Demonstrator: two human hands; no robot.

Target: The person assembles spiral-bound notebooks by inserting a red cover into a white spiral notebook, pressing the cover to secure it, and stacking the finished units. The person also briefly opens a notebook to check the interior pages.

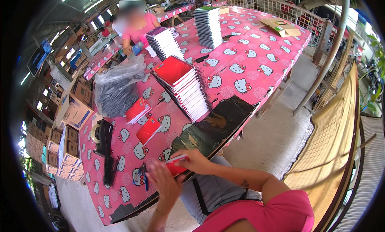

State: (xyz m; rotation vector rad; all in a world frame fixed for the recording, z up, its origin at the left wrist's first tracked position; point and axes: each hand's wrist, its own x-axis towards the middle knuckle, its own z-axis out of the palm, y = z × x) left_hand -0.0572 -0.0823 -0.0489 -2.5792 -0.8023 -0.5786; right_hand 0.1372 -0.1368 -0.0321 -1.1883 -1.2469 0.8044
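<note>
A red notebook (176, 164) sits at the near edge of the pink worktop (256, 59), held between both hands. Right hand (195, 160) fingers close around its far end; left hand (165, 183) is blurred, fingers spread against its near side. Beside it lie black spirals (108, 172), two red notebooks (142, 120) and a leaning stack (183, 87)
</note>
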